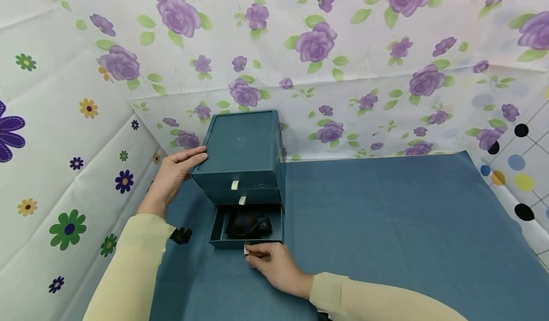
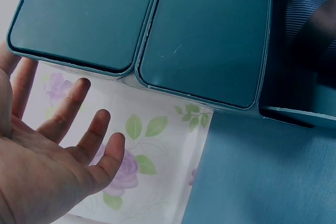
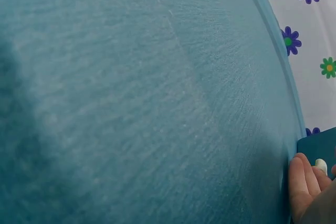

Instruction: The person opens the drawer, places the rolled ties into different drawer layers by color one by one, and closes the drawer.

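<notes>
A dark teal drawer box (image 1: 241, 142) with stacked drawers stands on the blue cloth. Its bottom drawer (image 1: 218, 241) is pulled out and holds dark items (image 1: 242, 225); in the left wrist view a ribbed dark strap or band (image 2: 310, 17) shows among them. My left hand (image 1: 170, 174) rests against the box's upper left edge, its lower fingers (image 2: 97, 129) spread and loosely bent beside the side wall. With thumb and forefinger my right hand (image 1: 279, 266) pinches the pale pull tab (image 1: 246, 250) on the bottom drawer's front.
Two closed upper drawers carry small pale tabs (image 1: 234, 185). Behind the box hangs a rose-patterned sheet (image 1: 317, 45), with a flower-patterned one (image 1: 68, 187) on the left. The blue cloth (image 1: 386, 225) spreads out to the right.
</notes>
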The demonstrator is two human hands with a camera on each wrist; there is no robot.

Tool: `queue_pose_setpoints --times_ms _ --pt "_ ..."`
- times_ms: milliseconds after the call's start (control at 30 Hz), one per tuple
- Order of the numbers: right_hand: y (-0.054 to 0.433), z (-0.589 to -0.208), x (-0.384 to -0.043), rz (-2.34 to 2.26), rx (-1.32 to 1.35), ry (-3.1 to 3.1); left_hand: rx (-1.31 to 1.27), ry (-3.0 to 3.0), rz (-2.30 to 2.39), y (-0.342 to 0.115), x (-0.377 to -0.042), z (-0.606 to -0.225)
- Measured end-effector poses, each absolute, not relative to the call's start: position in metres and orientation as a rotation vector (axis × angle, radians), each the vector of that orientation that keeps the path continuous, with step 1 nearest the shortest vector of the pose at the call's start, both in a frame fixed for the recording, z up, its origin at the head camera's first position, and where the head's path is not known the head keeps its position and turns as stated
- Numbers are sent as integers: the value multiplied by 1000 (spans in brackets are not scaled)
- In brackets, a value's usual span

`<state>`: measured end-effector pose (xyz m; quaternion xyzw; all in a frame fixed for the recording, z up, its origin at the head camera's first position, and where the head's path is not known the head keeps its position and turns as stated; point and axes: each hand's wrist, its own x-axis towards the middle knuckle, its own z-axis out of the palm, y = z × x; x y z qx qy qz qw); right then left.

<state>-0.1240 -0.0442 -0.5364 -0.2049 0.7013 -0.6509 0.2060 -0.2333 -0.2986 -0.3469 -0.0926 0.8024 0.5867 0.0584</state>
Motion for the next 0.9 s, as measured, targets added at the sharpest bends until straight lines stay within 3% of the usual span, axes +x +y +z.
queue_pose_setpoints --times_ms 900 --pt "-60 -543 -128 -1926 -447 2071 -271 2449 1792 -311 -244 -364"
